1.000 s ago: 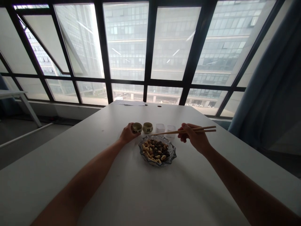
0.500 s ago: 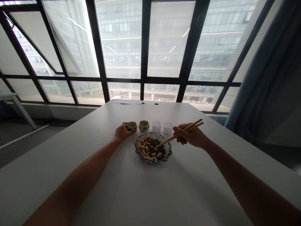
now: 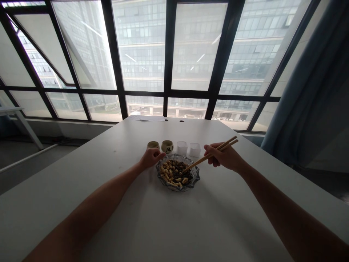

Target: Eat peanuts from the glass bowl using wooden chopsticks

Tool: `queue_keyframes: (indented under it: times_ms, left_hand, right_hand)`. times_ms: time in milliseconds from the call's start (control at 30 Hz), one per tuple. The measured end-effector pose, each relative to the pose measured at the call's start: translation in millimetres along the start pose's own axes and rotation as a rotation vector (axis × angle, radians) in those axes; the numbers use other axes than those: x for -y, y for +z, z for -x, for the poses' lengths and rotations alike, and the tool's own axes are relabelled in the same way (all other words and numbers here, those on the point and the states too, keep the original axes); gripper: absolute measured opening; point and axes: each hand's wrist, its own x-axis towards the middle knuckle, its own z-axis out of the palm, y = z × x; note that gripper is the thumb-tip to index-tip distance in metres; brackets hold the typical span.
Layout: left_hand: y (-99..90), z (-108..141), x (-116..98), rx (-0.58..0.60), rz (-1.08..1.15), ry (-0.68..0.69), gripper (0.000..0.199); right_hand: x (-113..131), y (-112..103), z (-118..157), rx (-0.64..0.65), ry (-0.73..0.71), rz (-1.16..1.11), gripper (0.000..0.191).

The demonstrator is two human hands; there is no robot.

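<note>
A scalloped glass bowl [image 3: 195,179] holds peanuts [image 3: 170,171] and dark pieces that look like seeds. My right hand [image 3: 222,155] grips a pair of wooden chopsticks [image 3: 203,158], whose tips reach down to the bowl's contents. Close to the bowl's left rim is my left hand [image 3: 151,158], its fingers curled in and partly hidden; whether it touches the rim is unclear. It partly covers the left cup [image 3: 153,144]. Beside that stands a second cream cup with dark characters [image 3: 167,146]. Two clear plastic cups, one left [image 3: 181,148] and one right [image 3: 195,150], complete the row behind the bowl.
All this stands on a long white table [image 3: 163,225]. Papers [image 3: 147,118] lie at its far end, near two dark holes. Beyond are large black-framed windows, with a blue curtain [image 3: 294,94] at the right and another white table [image 3: 25,125] at the left.
My left hand has let go of the left cup and moved right and nearer, to the bowl's rim. My right hand has shifted slightly right, and the chopstick tips have moved right within the bowl.
</note>
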Motion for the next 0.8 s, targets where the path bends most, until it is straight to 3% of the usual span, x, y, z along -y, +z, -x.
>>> queue_keyframes:
  times_ms: [133, 267, 533, 800]
  left_hand:
    - [4.0, 0, -2, 0.164, 0.23, -0.091, 0.049]
    - [3.6, -2, 0, 0.242, 0.341, -0.152, 0.051]
    - [0.1, -8, 5, 0.289, 0.435, -0.164, 0.043]
    - [0.1, -7, 1, 0.254, 0.456, -0.277, 0.048]
  right_hand:
    - [-2, -1, -1, -0.051, 0.018, 0.014, 0.05]
    - [-3, 0, -2, -0.023, 0.05, 0.009, 0.051]
    - [-7, 6, -4, 0.138, 0.037, -0.002, 0.055]
    - [-6, 11, -2, 0.13, -0.006, -0.024, 0.063]
